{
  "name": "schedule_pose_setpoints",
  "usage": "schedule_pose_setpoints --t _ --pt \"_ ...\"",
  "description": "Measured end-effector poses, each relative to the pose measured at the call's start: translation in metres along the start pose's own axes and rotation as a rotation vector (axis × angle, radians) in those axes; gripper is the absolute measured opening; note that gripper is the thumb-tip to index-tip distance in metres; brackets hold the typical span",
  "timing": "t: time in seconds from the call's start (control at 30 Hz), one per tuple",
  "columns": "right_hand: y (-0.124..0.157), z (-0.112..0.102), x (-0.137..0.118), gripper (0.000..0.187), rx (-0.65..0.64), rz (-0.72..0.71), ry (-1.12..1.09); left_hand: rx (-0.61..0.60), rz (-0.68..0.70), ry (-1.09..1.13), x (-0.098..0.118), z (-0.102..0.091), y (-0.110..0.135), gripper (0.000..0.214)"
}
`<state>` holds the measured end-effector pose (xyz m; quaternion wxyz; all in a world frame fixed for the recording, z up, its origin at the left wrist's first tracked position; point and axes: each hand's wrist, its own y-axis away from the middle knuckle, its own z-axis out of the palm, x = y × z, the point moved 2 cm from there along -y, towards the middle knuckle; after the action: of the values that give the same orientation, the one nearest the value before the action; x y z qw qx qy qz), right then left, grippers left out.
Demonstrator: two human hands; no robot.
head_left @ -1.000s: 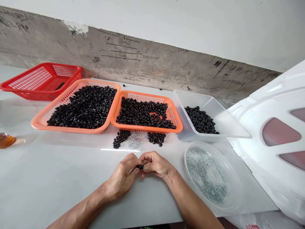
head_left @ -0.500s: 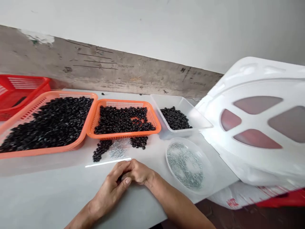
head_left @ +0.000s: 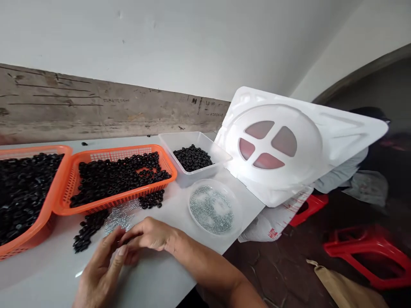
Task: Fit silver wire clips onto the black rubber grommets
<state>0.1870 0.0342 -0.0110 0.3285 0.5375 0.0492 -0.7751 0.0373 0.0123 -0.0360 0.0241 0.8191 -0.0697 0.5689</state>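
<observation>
My left hand (head_left: 102, 273) and my right hand (head_left: 150, 235) meet over the front of the white table (head_left: 154, 280). The fingers of both are bent towards each other, tips together, and what lies between them is hidden. Just beyond the fingertips is a loose heap of tiny shiny clear or silvery pieces (head_left: 118, 217). Left of it lies a pile of small black parts (head_left: 90, 231), and to its right a cluster of black ring-like parts (head_left: 151, 199). Right of my right hand sits a round clear dish (head_left: 237, 214) of the same tiny shiny pieces.
Behind the heaps stand a large orange basket (head_left: 48, 222), a smaller orange basket (head_left: 112, 204) and a clear plastic tub (head_left: 186, 177), all holding black parts. A white moulded panel (head_left: 308, 171) leans at the right. Red plastic stools (head_left: 362, 252) and a bag (head_left: 346, 286) are on the floor.
The view has swung right, bringing the stools and floor in. My hands, earlier clasped closely together, have loosened somewhat, with my left thumb and fingers further apart.
</observation>
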Motion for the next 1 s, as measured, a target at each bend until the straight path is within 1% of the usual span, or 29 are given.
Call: schedule_pose_setpoints --t 0.03,0.1,0.17,0.2,0.23,0.27,0.3,0.33,0.37,0.43,0.47,0.5,0.53,0.6,0.67,0.73,0.77,0.83,0.9,0.93,1.0 --pt "0.006 -0.004 -0.017 0.036 0.024 -0.078 -0.039 0.041 -0.002 0.012 0.001 -0.003 -0.001 0.054" --pt "0.022 -0.017 -0.063 0.039 0.185 -0.342 -0.095 0.095 -0.009 0.024 0.003 -0.006 -0.005 0.052" --pt "0.041 -0.035 -0.111 0.034 0.347 -0.582 -0.173 0.113 -0.008 0.023 0.005 -0.007 -0.008 0.049" --pt "0.048 -0.043 -0.131 0.029 0.424 -0.653 -0.213 0.114 0.018 0.019 0.007 -0.006 -0.008 0.046" --pt "0.054 -0.049 -0.145 0.026 0.488 -0.672 -0.216 0.119 0.051 0.007 0.009 -0.004 -0.009 0.042" --pt "0.057 -0.052 -0.152 0.025 0.551 -0.667 -0.202 0.119 0.080 -0.011 0.012 -0.003 -0.008 0.037" --pt "0.060 -0.051 -0.151 0.026 0.593 -0.639 -0.164 0.096 0.114 -0.036 0.014 0.000 -0.008 0.032" --pt "0.062 -0.047 -0.144 0.027 0.606 -0.609 -0.089 0.071 0.156 -0.054 0.017 0.002 -0.007 0.027" --pt "0.065 -0.041 -0.131 0.029 0.620 -0.598 0.018 0.027 0.199 -0.061 0.020 0.004 -0.006 0.023" --pt "0.073 -0.026 -0.090 0.028 0.620 -0.532 0.319 -0.019 0.262 -0.056 0.024 0.008 -0.004 0.021" --pt "0.078 -0.020 -0.066 0.027 0.630 -0.499 0.485 -0.007 0.296 -0.049 0.024 0.009 -0.004 0.021" --pt "0.084 -0.016 -0.043 0.025 0.660 -0.480 0.644 0.033 0.320 -0.035 0.024 0.009 -0.004 0.020" --pt "0.090 -0.013 -0.021 0.025 0.701 -0.490 0.790 0.072 0.319 -0.033 0.023 0.010 -0.004 0.019" --pt "0.100 -0.009 0.015 0.024 0.718 -0.612 1.054 0.157 0.311 -0.025 0.019 0.010 -0.006 0.016" --pt "0.107 -0.008 0.039 0.024 0.773 -0.744 1.220 0.260 0.298 -0.004 0.013 0.007 -0.010 0.013" --pt "0.110 -0.006 0.053 0.026 0.814 -0.845 1.319 0.377 0.273 0.031 0.006 -0.002 -0.018 0.013" --pt "0.110 -0.005 0.056 0.026 0.822 -0.874 1.349 0.443 0.253 0.051 0.002 -0.008 -0.023 0.015" --pt "0.110 -0.002 0.058 0.026 0.816 -0.883 1.375 0.575 0.186 0.099 -0.005 -0.026 -0.033 0.022" --pt "0.110 -0.001 0.056 0.025 0.804 -0.856 1.369 0.673 0.098 0.156 -0.013 -0.043 -0.042 0.028" --pt "0.110 -0.001 0.055 0.025 0.800 -0.843 1.360 0.695 0.052 0.190 -0.016 -0.051 -0.046 0.030" --pt "0.110 -0.001 0.054 0.025 0.788 -0.832 1.345 0.672 -0.016 0.260 -0.022 -0.060 -0.051 0.031"
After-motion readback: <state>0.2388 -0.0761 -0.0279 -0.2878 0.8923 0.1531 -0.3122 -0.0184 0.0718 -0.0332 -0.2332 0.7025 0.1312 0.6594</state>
